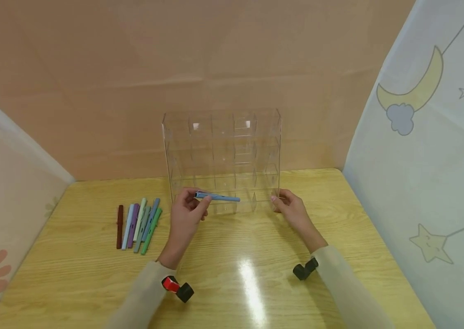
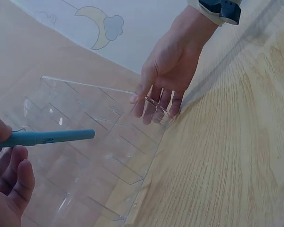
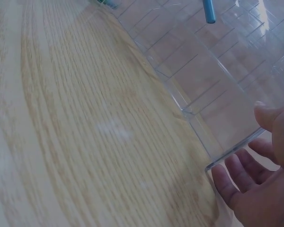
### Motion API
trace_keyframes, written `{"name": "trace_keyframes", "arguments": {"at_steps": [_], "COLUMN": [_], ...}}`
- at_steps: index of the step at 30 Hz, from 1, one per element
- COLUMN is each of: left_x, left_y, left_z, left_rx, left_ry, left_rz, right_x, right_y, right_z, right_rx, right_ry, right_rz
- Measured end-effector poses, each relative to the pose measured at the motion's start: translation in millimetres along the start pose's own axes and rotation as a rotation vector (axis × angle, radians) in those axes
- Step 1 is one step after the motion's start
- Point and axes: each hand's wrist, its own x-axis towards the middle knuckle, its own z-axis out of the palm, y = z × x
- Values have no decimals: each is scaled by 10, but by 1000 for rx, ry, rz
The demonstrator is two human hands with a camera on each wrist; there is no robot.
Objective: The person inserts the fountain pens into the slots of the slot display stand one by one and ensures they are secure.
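Observation:
In the head view my left hand pinches a blue pen near one end, thumb in front. The pen lies level before the lower compartments of a clear acrylic rack, which stands upright on the table. In the left wrist view the pen points toward the rack, and the lower fingers curl beneath it. My right hand holds the rack's lower right side edge. Seen from the right wrist, the thumb lies inside that edge and the other fingers outside it.
Several pens in brown, purple, green and blue tones lie side by side left of the rack on the wooden table. An orange backdrop hangs behind, with patterned white cloths at both sides.

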Motion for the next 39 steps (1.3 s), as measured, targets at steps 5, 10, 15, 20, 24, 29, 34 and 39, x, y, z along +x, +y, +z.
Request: {"name": "trace_keyframes", "arguments": {"at_steps": [5,10,15,20,24,29,34,39], "left_x": [36,51,52,53,58,51,48,57], "left_y": [-42,-78,-86,-113,-136,-133,-165,-191], "left_z": [83,154,222,292,355,436,498,547], "left_rx": [10,14,18,14,19,36,44,43], "left_ry": [-6,-21,-40,-37,-43,-50,-59,-69], "left_rz": [-4,2,18,23,36,41,45,56], "right_x": [1,9,1,-12,-14,-22,-29,-19], "right_y": [11,15,26,27,22,18,13,25], "right_z": [0,6,-3,-16,-16,-16,-12,-8], "right_rx": [11,39,67,68,58,65,69,57], "right_ry": [-1,-2,-19,-35,-28,-22,-19,-16], "right_rz": [8,-7,-24,-29,-23,-12,-11,-18]}}
